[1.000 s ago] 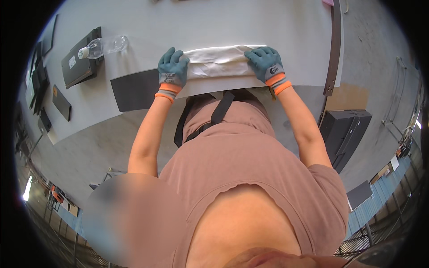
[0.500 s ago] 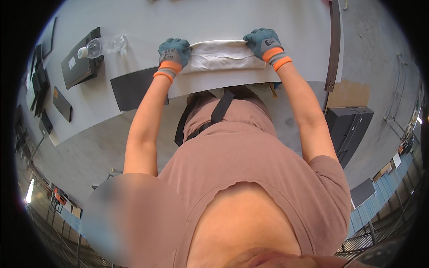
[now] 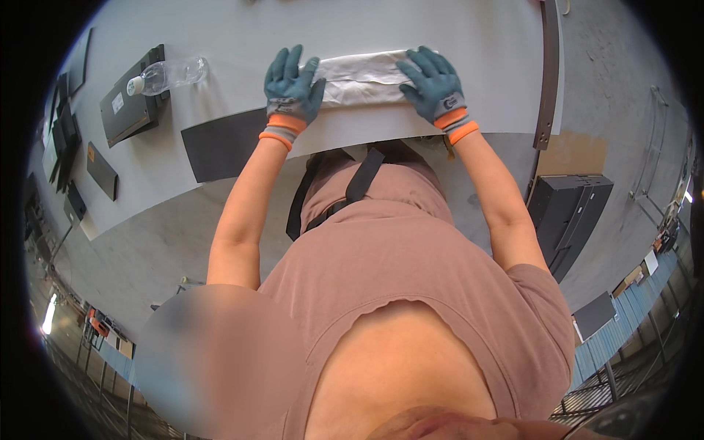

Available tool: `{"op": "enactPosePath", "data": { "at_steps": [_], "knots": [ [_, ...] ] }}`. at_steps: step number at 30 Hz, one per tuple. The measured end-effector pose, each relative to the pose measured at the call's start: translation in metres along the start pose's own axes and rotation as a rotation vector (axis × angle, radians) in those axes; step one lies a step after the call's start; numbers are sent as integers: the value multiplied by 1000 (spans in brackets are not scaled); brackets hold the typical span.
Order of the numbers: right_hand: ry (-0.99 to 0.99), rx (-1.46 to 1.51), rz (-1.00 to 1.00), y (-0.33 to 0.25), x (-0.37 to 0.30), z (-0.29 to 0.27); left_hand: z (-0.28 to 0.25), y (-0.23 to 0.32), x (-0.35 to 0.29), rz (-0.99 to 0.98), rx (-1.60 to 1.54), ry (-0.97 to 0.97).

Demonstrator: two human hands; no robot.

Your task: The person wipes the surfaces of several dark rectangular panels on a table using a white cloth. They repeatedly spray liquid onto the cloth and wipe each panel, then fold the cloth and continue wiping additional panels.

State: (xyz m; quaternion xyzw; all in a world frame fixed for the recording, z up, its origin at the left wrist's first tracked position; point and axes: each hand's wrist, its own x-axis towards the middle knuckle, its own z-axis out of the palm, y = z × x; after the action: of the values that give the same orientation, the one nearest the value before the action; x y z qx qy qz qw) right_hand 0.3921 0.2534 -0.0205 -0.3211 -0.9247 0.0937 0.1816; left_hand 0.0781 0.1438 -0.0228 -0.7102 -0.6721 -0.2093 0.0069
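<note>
A white folded cloth [image 3: 363,79] lies flat on the pale table top [image 3: 293,22], creased along its length. At its left end is my left hand [image 3: 291,82], in a teal and grey work glove with an orange cuff, fingers spread and the thumb by the cloth's edge. My right hand [image 3: 434,82], gloved the same way, rests open over the right end with its fingers on the fabric. Neither hand grips the cloth.
Left of the cloth lie a dark flat panel [image 3: 224,143], a clear plastic bottle [image 3: 172,75] and a stack of dark panels [image 3: 132,110]. A long brown strip [image 3: 547,73] runs along the table's right side. Black boxes [image 3: 570,216] stand beyond its right corner.
Both hands have let go of the cloth's upper edge and opened out. The cloth now lies flatter, its far edge laid further away from me.
</note>
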Motion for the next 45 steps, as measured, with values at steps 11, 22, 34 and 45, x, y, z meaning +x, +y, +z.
{"op": "enactPosePath", "data": {
  "at_steps": [11, 22, 34, 45],
  "knots": [
    [-54, 199, 208, -1, 3, 31, 28, -18, -18, -14, -88, -121],
    [28, 56, -87, -31, 2, -11, -6, -5, -15, 160, -36, 20],
    [41, -26, 676, -27, -17, -9, -13, 46, -27, 10, -172, -36],
    [-352, 176, 1077, -20, 3, 1, 46, 77, -45, 153, -194, -319]
  ]
}}
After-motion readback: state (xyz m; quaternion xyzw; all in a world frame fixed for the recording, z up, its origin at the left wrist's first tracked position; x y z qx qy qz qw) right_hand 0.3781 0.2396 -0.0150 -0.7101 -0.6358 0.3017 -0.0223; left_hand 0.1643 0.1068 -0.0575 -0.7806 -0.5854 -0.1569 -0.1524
